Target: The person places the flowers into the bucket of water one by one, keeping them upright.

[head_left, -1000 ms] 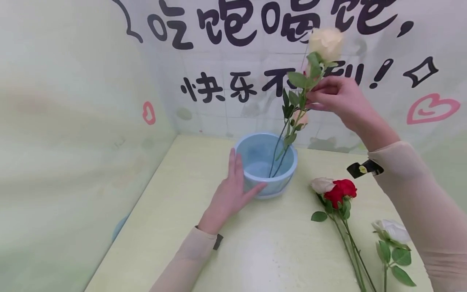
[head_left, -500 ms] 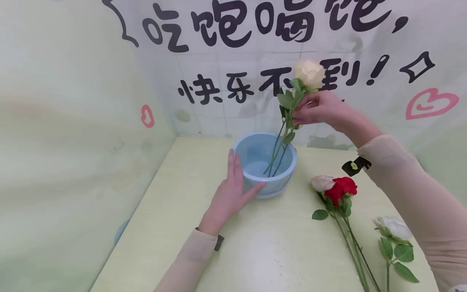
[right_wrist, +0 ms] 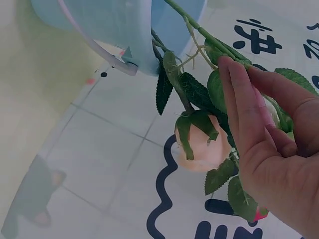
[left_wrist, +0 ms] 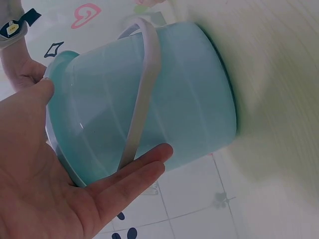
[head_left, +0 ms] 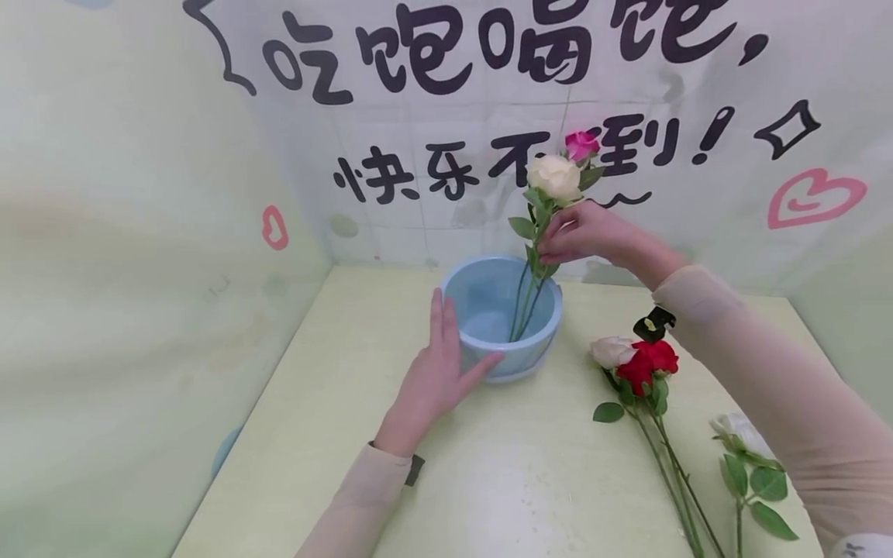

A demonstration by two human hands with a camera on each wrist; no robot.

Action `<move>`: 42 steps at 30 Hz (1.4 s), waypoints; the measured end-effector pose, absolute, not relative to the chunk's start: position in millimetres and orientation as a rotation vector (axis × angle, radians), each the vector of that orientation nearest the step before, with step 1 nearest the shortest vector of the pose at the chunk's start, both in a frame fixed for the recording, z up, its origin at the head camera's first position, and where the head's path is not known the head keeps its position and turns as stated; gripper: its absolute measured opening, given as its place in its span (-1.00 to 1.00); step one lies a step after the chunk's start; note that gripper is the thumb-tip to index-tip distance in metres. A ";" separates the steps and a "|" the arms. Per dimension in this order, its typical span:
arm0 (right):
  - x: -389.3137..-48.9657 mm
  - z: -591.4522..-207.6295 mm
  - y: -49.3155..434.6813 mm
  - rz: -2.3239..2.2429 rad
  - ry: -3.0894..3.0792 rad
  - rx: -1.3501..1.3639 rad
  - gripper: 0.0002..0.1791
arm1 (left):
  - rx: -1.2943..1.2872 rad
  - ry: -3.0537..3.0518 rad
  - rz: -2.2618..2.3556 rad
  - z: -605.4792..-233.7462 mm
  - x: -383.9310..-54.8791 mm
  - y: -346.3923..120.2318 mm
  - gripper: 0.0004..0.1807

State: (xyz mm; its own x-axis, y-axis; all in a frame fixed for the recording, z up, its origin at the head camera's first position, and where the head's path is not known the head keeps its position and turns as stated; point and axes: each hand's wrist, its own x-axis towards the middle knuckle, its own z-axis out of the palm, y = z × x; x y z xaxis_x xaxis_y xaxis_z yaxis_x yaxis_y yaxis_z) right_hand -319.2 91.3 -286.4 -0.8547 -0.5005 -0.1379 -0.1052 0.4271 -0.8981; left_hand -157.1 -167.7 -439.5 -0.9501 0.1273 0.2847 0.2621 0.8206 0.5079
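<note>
A light blue bucket (head_left: 515,361) stands upright on the table against the back wall. My left hand (head_left: 434,378) rests on its outside, fingers straight along one side and thumb at the front near the rim. The left wrist view shows the bucket's pale handle (left_wrist: 143,94) passing by those fingers. Between thumb and fingertips, my right hand (head_left: 593,232) pinches the green stem of a cream rose (head_left: 553,177) above the bucket. That stem reaches inside, beside the stems of a pink rose (head_left: 581,145) and a peach rose (right_wrist: 202,147), which the right hand hides in the head view.
Right of the bucket, a pale rose (head_left: 612,352) and red blooms (head_left: 652,366) lie on the table (head_left: 488,480), stems toward the front. A white rose (head_left: 743,434) lies further right, partly behind the right sleeve. A printed wall cloth (head_left: 432,232) hangs close behind the bucket.
My right hand has come down and left, lowering the cream rose's stem into the bucket. The pink rose now shows behind it. My left hand stays on the bucket.
</note>
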 end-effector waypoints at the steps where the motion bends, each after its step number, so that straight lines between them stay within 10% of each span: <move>1: -320.1 -286.8 91.0 -1.406 2.290 -0.509 -0.80 | -0.300 -2.767 -0.823 -439.3 -157.3 -168.0 0.29; 42: -326.5 -322.2 84.6 -1.323 2.195 -0.488 -0.76 | -0.268 -2.750 -0.823 -438.1 -156.0 -164.8 0.32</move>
State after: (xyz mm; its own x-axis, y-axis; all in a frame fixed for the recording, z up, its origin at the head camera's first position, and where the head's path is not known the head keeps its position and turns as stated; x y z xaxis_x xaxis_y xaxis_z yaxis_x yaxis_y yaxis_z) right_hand -326.5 84.6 -322.2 -0.7962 -0.5505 -0.2509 -0.0354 0.4563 -0.8891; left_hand -156.0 -164.8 -438.1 -0.9497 0.1010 0.2965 0.2473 0.8228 0.5117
